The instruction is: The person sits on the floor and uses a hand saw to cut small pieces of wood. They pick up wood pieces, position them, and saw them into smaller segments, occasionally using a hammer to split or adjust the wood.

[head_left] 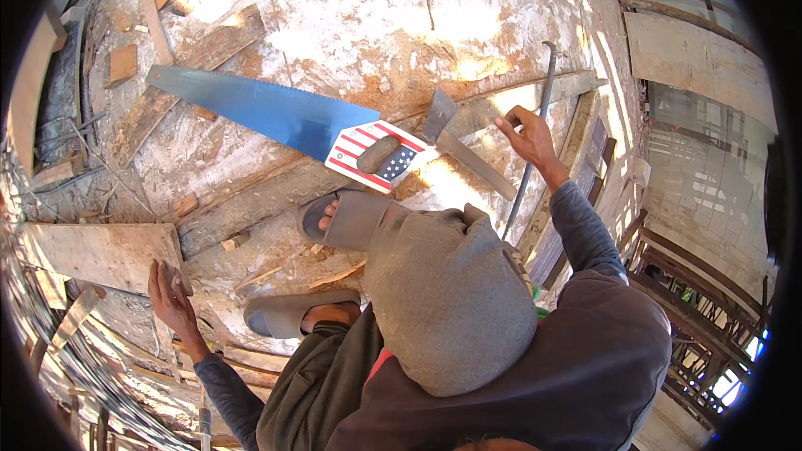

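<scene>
At the left, my left hand (173,305) grips the end of a flat wooden plank (100,255), its fingers over the corner. My right hand (532,144) is raised at the right with curled fingers, thumb and forefinger close together; anything between them is too small to make out. Just beside it runs a thin dark pry bar (547,88) with a hooked top. A hatchet-like tool (474,163) with a wooden handle and dark flat head lies left of that bar. Between my hands, a handsaw (259,113) with a blue blade and a striped, starred handle lies across boards.
A long timber (259,205) lies in front of my sandalled feet (334,221). Wood scraps and a small block (122,64) are scattered at the far left. More boards (576,171) lie at the right. Thin rods (109,401) are bundled at the lower left.
</scene>
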Tool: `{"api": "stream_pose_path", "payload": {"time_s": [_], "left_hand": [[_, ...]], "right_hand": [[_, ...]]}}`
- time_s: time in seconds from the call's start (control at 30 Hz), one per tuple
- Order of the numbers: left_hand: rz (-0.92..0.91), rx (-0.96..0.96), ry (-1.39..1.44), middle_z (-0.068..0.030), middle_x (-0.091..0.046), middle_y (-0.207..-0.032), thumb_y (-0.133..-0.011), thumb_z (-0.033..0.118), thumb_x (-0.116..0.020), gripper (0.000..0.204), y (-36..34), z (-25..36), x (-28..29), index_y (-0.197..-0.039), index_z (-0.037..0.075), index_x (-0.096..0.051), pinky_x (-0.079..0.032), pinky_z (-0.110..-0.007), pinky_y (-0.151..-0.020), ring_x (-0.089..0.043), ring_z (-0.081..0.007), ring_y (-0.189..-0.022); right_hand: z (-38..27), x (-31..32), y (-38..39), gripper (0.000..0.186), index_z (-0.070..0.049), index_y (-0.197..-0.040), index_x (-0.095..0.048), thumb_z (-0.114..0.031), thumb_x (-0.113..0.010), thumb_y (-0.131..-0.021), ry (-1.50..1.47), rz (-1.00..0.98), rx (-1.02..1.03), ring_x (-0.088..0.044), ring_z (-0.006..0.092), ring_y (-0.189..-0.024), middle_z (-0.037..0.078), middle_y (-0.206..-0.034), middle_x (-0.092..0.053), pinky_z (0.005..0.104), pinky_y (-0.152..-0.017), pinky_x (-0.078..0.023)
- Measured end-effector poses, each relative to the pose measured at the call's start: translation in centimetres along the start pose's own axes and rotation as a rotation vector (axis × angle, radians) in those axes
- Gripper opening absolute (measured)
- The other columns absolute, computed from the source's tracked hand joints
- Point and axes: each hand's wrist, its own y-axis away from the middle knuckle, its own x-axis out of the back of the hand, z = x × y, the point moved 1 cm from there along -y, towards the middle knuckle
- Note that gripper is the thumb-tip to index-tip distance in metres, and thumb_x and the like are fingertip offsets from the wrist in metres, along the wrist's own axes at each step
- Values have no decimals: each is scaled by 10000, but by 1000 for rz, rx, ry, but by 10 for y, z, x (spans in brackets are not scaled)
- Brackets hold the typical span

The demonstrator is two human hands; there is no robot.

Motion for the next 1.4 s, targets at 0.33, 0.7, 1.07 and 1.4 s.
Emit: {"api": "stream_pose_path", "payload": {"time_s": [0.33, 0.7, 1.07, 1.4], "left_hand": [[133, -81, -84, -87, -678, -1248, -859, 231, -731, 338, -5, 1, -8, -1162, 83, -704, -503, -400, -876, -627, -288, -1111], [447, 329, 135, -158, -594, -1365, -910, 289, -722, 619, 39, 1, -3, -1445, 82, -489, -454, -447, -1047, -552, -391, -1261], [163, 1026, 1099, -122, -702, -927, -857, 365, -785, 489, 38, -25, -28, -1124, -27, -664, -548, -337, -658, -668, -201, -780], [185, 955, 997, -194, -735, -1097, -794, 385, -813, 521, 32, -43, -50, -1137, 3, -723, -506, -377, -909, -694, -331, -1035]], "right_hand": [[25, -96, 24, 578, -4, -1233, -606, -403, -779, -851, -338, -521, 195, -705, 302, -897, 120, -944, -723, 401, -777, -554], [-134, -6, 1, 419, 9, -1166, -625, -183, -817, -847, -626, -247, 157, -648, 170, -786, 45, -824, -652, 299, -718, -523], [-478, -29, -22, 390, -98, -1094, -603, -73, -745, -732, 293, 19, 1845, -611, 276, -751, 70, -793, -559, 410, -668, -477], [-547, -124, 24, 100, -134, -951, -567, -138, -610, -861, 643, 237, 2033, -639, 235, -735, 42, -781, -582, 408, -635, -483]]}}
